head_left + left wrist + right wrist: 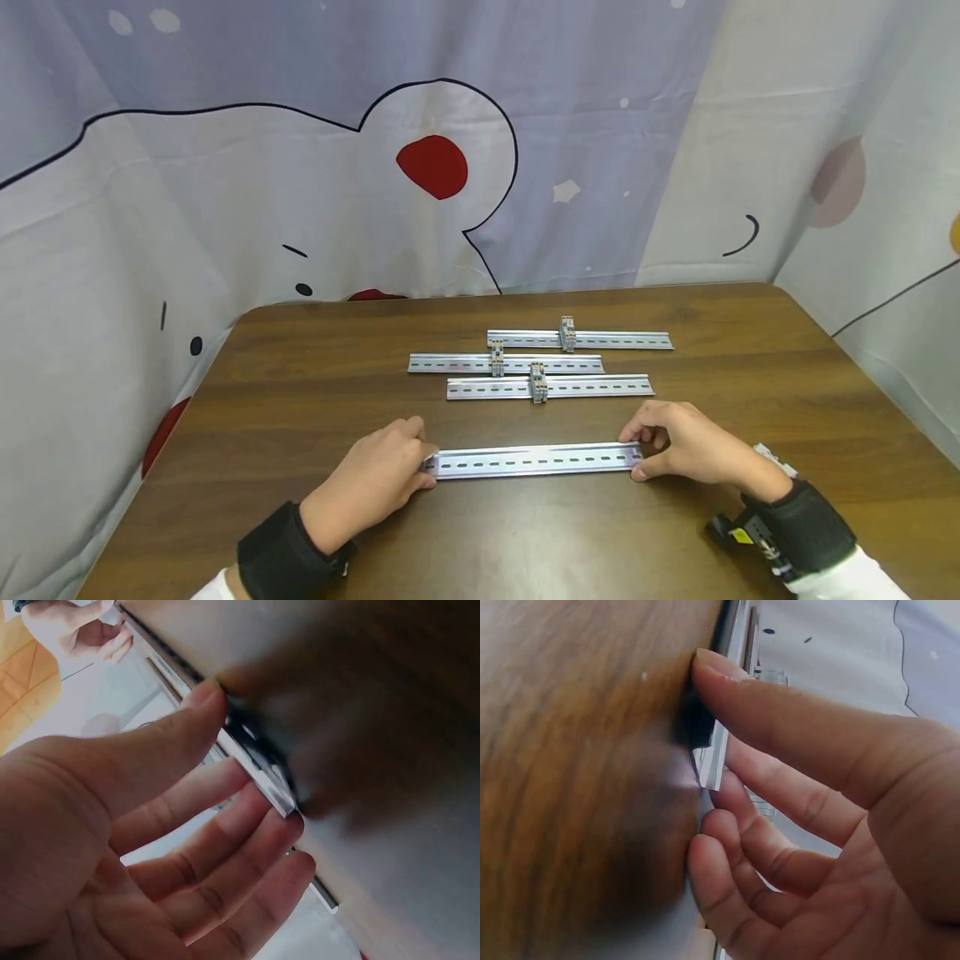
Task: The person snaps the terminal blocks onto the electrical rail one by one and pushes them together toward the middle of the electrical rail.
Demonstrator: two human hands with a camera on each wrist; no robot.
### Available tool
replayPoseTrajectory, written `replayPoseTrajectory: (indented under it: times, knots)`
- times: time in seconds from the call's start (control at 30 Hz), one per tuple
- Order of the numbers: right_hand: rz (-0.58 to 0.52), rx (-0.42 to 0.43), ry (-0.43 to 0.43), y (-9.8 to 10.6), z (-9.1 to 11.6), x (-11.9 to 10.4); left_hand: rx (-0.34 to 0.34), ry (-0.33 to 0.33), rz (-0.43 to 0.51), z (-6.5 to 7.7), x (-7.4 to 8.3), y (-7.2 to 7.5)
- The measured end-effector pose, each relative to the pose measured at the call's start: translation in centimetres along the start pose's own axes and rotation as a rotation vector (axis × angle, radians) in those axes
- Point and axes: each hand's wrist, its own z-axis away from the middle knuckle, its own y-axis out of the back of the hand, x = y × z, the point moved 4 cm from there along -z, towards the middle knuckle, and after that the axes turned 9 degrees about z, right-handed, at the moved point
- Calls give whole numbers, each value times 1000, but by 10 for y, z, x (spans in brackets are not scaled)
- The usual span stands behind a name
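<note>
A slotted metal DIN rail (pixel 536 461) lies crosswise on the table in front of the person, with no block on it. At its left end the left hand (pixel 378 471) pinches it between thumb and fingers. The right hand (pixel 686 442) grips the opposite end the same way, thumb on the near edge and fingers on the far edge. Up close, the left wrist view shows the rail's end (pixel 274 787) between thumb and fingertips. In the right wrist view the other end (pixel 712 765) sits between the right thumb and fingers.
Behind, three more DIN rails (pixel 585 387) (pixel 450 363) (pixel 630 340) lie roughly parallel, each bearing a small grey terminal block (pixel 538 383) (pixel 497 359) (pixel 567 334). They rest on a brown wooden table (pixel 315 400). A patterned curtain (pixel 585 150) hangs along the back and sides.
</note>
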Motion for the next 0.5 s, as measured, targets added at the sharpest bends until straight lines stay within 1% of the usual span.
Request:
replayPoseTrajectory:
  times: [0.1,0.2,0.27,0.33,0.4,0.5]
  knots:
    - [17,-2,2,2,0,-1,9,25,-13,-1,1,-1]
    - [51,-18,-2,11,1,-2,13,44,-23,0,3,-2]
    - [85,-27,-27,19,3,-2,10,51,-14,1,6,-2]
    - [109,-43,-73,30,6,1,1,50,-2,4,9,-3]
    - [135,-49,-119,40,11,4,-27,47,15,6,13,-5]
    - [182,-62,-195,55,21,12,-103,29,24,12,20,-8]
